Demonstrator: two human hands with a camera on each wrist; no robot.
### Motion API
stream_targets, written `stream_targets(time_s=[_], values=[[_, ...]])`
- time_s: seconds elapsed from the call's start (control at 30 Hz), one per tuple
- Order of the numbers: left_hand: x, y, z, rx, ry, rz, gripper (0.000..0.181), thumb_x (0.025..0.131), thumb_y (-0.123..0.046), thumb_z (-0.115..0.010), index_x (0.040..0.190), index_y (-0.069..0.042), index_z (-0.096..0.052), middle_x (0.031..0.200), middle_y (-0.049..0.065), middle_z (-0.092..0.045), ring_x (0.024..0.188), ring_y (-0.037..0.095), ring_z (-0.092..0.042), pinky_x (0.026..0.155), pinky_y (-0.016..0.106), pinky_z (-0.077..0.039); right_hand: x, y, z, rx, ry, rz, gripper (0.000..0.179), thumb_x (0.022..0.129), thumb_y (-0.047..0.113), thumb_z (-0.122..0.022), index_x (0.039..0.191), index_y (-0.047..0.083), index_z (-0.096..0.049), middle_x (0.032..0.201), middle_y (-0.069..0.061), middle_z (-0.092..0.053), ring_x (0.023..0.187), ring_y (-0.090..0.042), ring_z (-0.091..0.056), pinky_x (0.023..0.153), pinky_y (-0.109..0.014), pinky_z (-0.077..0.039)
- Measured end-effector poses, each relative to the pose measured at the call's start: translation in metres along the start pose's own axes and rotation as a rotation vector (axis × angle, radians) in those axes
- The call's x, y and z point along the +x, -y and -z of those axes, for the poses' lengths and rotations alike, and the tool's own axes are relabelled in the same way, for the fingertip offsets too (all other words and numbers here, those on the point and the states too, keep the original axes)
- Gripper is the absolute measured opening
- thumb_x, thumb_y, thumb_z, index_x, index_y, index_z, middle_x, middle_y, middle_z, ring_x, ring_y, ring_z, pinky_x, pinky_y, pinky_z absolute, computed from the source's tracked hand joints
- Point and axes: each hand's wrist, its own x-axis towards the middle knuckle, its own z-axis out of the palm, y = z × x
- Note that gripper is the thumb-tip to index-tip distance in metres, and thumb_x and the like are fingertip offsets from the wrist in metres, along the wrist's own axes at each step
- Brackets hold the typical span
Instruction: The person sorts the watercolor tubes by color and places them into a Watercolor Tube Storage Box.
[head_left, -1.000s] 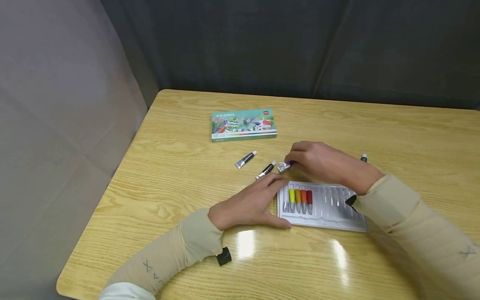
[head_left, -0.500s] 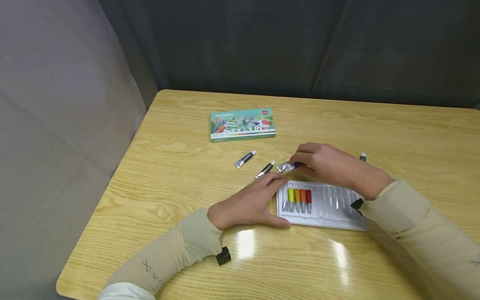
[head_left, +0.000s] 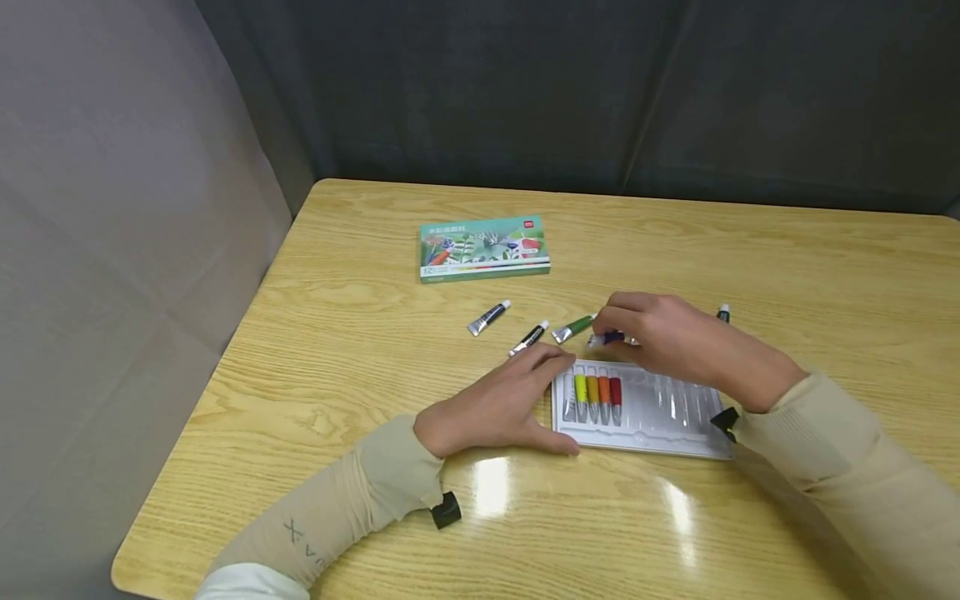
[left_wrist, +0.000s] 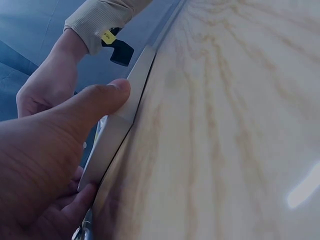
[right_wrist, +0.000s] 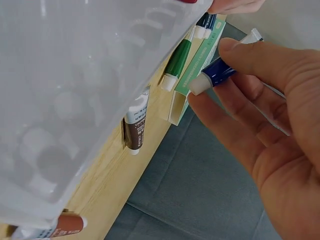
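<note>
My left hand (head_left: 502,408) grips the left end of the white plastic paint tray (head_left: 652,446), with the thumb along the near edge and fingers at the far edge. Yellow, ochre, orange and red paint tubes (head_left: 617,402) lie side by side in the tray's left slots, beside a pale one. Just past the far edge my right hand (head_left: 667,337) pinches a blue paint tube (right_wrist: 220,71) between thumb and fingers. Its white cap points out of the grip, and the silver tail shows behind the thumb. A green paint tube (head_left: 573,329) lies on the table near the right fingertips.
Two dark paint tubes (head_left: 489,317) lie left of the green one; another dark tube (head_left: 723,313) is beyond the right wrist. A teal paint box (head_left: 486,250) stands farther back. The right wrist view shows brown (right_wrist: 135,125) and reddish-brown (right_wrist: 69,225) tubes near the tray.
My right hand has shifted right and slightly nearer to me with the blue paint tube, so the green tube on the table shows. My left hand stays on the tray.
</note>
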Motion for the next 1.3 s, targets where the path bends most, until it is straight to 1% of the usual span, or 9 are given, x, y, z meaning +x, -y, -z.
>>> stream_targets(time_s=[0.27, 0.4, 0.53, 0.63, 0.83, 0.9, 1.03, 1.13, 1.3], values=[[0.000, 0.000, 0.000, -0.004, 0.005, 0.005, 0.110, 0.079, -0.067, -0.080, 0.160, -0.008, -0.035, 0.160, 0.004, -0.037, 0.146, 0.016, -0.042, 0.126, 0.030, -0.036, -0.014, 0.001, -0.003, 0.003, -0.097, 0.050, 0.033, 0.074, -0.002, -0.088, 0.097, 0.013, -0.070, 0.093, 0.003, -0.069, 0.080, -0.005, -0.065, 0.067, -0.029, -0.060], [0.000, 0.000, 0.000, -0.005, 0.004, 0.008, 0.110, 0.079, -0.067, -0.080, 0.160, -0.009, -0.035, 0.160, 0.004, -0.037, 0.146, 0.016, -0.042, 0.126, 0.030, -0.036, -0.021, 0.002, -0.005, 0.007, -0.138, 0.062, 0.036, 0.071, -0.002, -0.090, 0.095, 0.015, -0.069, 0.092, 0.006, -0.067, 0.078, -0.004, -0.064, 0.065, -0.027, -0.059], [0.000, 0.000, 0.000, -0.012, 0.007, 0.015, 0.111, 0.079, -0.067, -0.080, 0.161, -0.009, -0.034, 0.160, 0.004, -0.037, 0.147, 0.016, -0.041, 0.126, 0.030, -0.036, -0.027, 0.002, -0.006, 0.014, -0.169, 0.096, 0.039, 0.068, -0.002, -0.091, 0.094, 0.017, -0.069, 0.092, 0.008, -0.066, 0.077, -0.003, -0.064, 0.065, -0.026, -0.059], [-0.001, 0.000, 0.000, -0.018, 0.013, 0.021, 0.111, 0.079, -0.067, -0.080, 0.161, -0.009, -0.033, 0.161, 0.003, -0.036, 0.147, 0.016, -0.041, 0.126, 0.030, -0.036, -0.032, 0.002, -0.007, 0.014, -0.176, 0.120, 0.040, 0.066, -0.002, -0.092, 0.093, 0.017, -0.070, 0.093, 0.008, -0.067, 0.079, -0.004, -0.064, 0.066, -0.027, -0.060], [0.000, 0.000, -0.001, -0.016, 0.013, 0.023, 0.111, 0.079, -0.067, -0.080, 0.161, -0.009, -0.033, 0.161, 0.003, -0.036, 0.147, 0.016, -0.041, 0.126, 0.031, -0.036, -0.042, 0.004, -0.007, 0.015, -0.181, 0.120, 0.044, 0.062, -0.003, -0.094, 0.093, 0.017, -0.071, 0.095, 0.009, -0.069, 0.082, -0.006, -0.065, 0.070, -0.029, -0.061], [0.000, 0.000, -0.002, -0.015, 0.012, 0.022, 0.112, 0.079, -0.068, -0.080, 0.161, -0.009, -0.033, 0.161, 0.003, -0.036, 0.147, 0.017, -0.041, 0.126, 0.031, -0.036, -0.046, 0.003, -0.009, 0.018, -0.197, 0.137, 0.046, 0.060, -0.004, -0.094, 0.093, 0.017, -0.071, 0.096, 0.008, -0.069, 0.082, -0.007, -0.066, 0.070, -0.028, -0.061], [0.000, 0.001, -0.003, -0.011, 0.007, 0.018, 0.113, 0.078, -0.068, -0.080, 0.161, -0.009, -0.033, 0.161, 0.004, -0.037, 0.148, 0.017, -0.041, 0.126, 0.031, -0.036, -0.050, 0.000, -0.014, 0.037, -0.220, 0.176, 0.049, 0.056, -0.005, -0.095, 0.093, 0.016, -0.070, 0.097, 0.007, -0.068, 0.081, -0.008, -0.065, 0.070, -0.021, -0.058], [0.001, 0.002, -0.003, -0.011, 0.001, 0.013, 0.113, 0.078, -0.068, -0.080, 0.161, -0.008, -0.033, 0.161, 0.004, -0.037, 0.149, 0.017, -0.040, 0.127, 0.031, -0.035, -0.053, -0.001, -0.017, 0.054, -0.225, 0.189, 0.050, 0.056, -0.006, -0.094, 0.093, 0.018, -0.070, 0.097, 0.008, -0.068, 0.082, -0.007, -0.065, 0.072, -0.018, -0.057], [0.001, 0.002, -0.003, -0.009, -0.003, 0.009, 0.113, 0.078, -0.068, -0.080, 0.161, -0.008, -0.034, 0.161, 0.004, -0.037, 0.148, 0.017, -0.041, 0.127, 0.030, -0.035, -0.056, -0.001, -0.022, 0.074, -0.238, 0.207, 0.049, 0.058, -0.007, -0.090, 0.094, 0.019, -0.069, 0.099, 0.008, -0.069, 0.086, -0.008, -0.067, 0.075, -0.020, -0.058]])
